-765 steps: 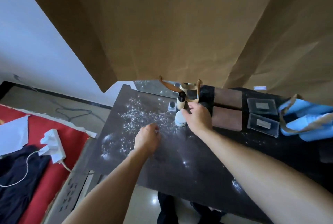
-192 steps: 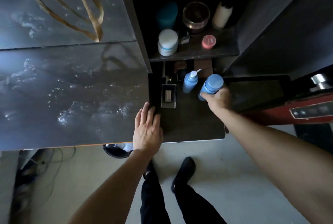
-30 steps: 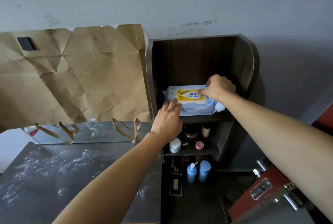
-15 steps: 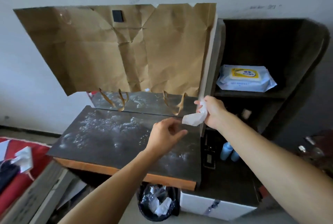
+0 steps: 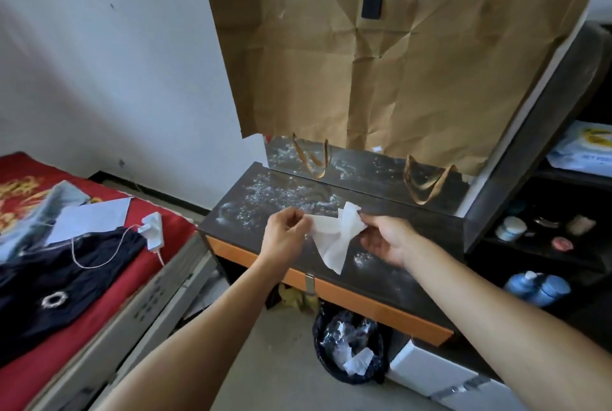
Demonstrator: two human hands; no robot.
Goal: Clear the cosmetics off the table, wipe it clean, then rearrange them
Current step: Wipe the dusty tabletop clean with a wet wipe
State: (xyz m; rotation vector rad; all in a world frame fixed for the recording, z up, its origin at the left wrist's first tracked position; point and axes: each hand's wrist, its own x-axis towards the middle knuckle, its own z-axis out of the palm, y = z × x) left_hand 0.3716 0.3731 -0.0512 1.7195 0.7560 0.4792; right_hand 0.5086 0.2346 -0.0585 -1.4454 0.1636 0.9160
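Above the dusty dark table's [image 5: 427,245] front edge, a wet wipe [image 5: 333,238] is pinched between the fingers of the left hand [image 5: 284,239] and the right hand [image 5: 385,240], with its long corner hanging downward.

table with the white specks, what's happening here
A person holds a white wipe above the dark table, the left hand pinching one edge and the right hand the other. The table is speckled with white residue, so wiping seems not yet begun. Blue bottles and small jars sit in the shelf unit to the right.
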